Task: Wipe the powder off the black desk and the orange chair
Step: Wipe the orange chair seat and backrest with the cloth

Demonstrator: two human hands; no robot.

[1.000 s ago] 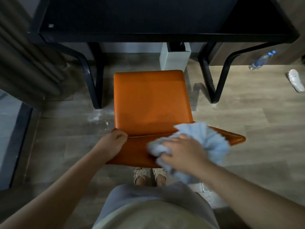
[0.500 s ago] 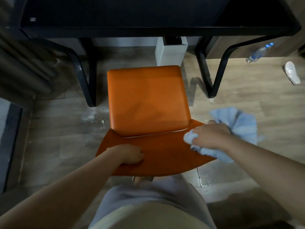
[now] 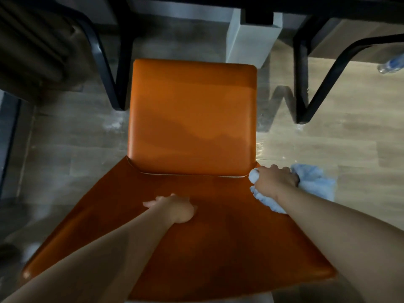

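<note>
- Wiping at the right-hand edge of the orange chair [image 3: 192, 119], a person's right hand [image 3: 274, 182] has its fingers clenched around a bunched blue cloth [image 3: 314, 182], just where the seat meets the backrest [image 3: 218, 254].
- Half of the cloth hangs past the chair's edge, over the wooden floor [image 3: 328, 138].
- Left hand [image 3: 175, 209] rests on the middle of the backrest with the thumb out to the side. Its fingers are tucked under the palm, and whether they grip anything cannot be told.
- The seat shows no white patches and looks wiped. The backrest lies in shadow, so any remaining dust there is hard to make out.
- Only the front rim of the black table [image 3: 306, 3] is in view along the top. Its surface is hidden, leaving that half of the job unjudged.
- Pale powder [image 3: 113, 125] lies scattered on the floor beside the left table leg [image 3: 118, 84].
- The chair's front stands between the two table legs, near the left one, with a white bin [image 3: 251, 40] just beyond it.
- Open floor lies to the right of the chair, giving the cloth hand room to sweep outward. A dark curtain [image 3: 32, 51] crowds the left side.
</note>
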